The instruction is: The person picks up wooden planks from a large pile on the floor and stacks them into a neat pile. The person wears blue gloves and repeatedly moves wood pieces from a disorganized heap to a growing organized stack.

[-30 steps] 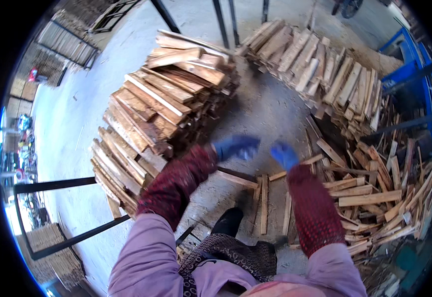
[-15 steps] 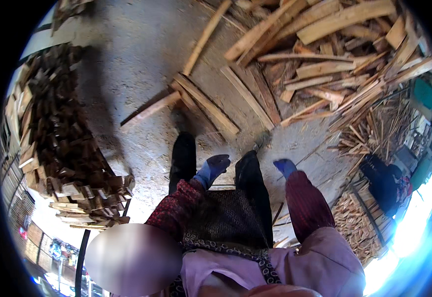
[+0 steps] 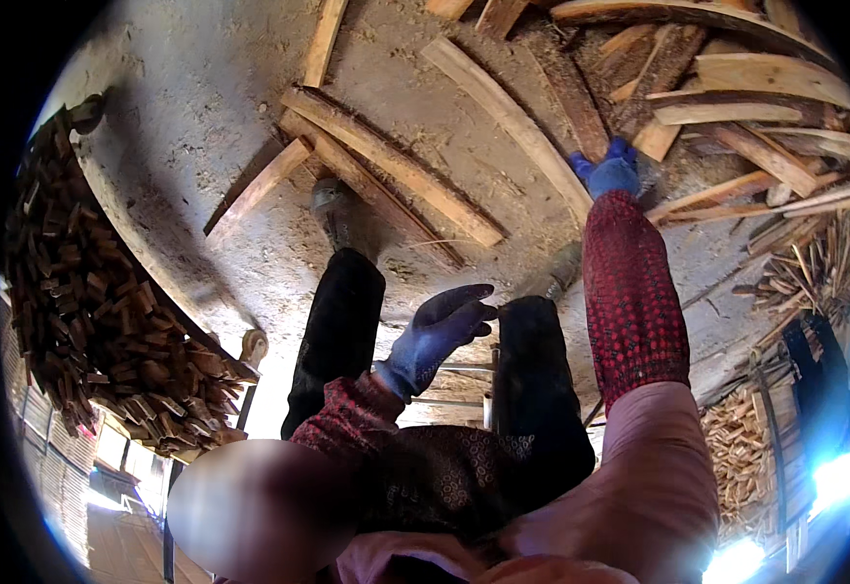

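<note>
In the head view, my right hand (image 3: 611,174), in a blue glove, reaches forward to the near end of a dark, bark-covered wooden board (image 3: 569,92). Its thumb and fingers lie on either side of that end, closed round it; the palm hides the board's tip. Just left of this hand a long pale wooden slat (image 3: 513,112) lies on the floor. My left hand (image 3: 435,336), also gloved in blue, hovers in front of my lap between my knees. Its fingers are stretched out and it holds nothing.
A loose heap of boards (image 3: 776,73) spreads at far right, with thin sticks (image 3: 819,268) nearer. Several slats (image 3: 396,165) lie around my left foot. Stacked wood (image 3: 104,311) stands on the left beside a wheel (image 3: 254,346). More cut pieces (image 3: 737,453) are piled at near right.
My right hand has gone forward from beside my knee to the end of the dark board. My left hand stays near my lap, and the view has shifted toward the boards.
</note>
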### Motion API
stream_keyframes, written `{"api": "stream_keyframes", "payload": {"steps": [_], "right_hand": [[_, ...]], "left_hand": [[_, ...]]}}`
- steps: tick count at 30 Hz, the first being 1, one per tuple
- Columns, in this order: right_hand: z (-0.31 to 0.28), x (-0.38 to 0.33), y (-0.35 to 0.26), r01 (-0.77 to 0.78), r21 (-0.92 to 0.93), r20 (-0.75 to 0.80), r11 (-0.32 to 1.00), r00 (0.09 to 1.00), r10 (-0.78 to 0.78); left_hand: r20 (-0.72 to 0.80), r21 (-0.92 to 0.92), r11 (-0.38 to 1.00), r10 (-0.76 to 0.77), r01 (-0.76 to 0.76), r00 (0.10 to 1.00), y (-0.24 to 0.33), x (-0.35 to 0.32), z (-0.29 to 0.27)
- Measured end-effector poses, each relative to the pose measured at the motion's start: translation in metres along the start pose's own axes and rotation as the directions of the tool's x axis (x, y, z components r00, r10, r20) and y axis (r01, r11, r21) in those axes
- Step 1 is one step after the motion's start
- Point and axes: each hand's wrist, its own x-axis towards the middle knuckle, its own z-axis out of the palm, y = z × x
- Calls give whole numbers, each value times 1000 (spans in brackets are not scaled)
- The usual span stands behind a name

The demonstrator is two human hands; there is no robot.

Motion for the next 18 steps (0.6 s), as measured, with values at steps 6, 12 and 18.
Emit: {"api": "stream_keyframes", "payload": {"steps": [6,12,18], "right_hand": [[-66,-97,-42,-241,862,463,445,733,-498],[-156,-201,-102,206,794,394,573,544,-741],[-10,-58,-108,272,81,8,959,962,-273]], "left_hand": [[-233,-66,995,-95,81,968,20,-13,-17],[-259,-85,993,59,-84,964,-3,-7,-51],[-235,-121,991,29,-59,972,60,-24,-49]]}}
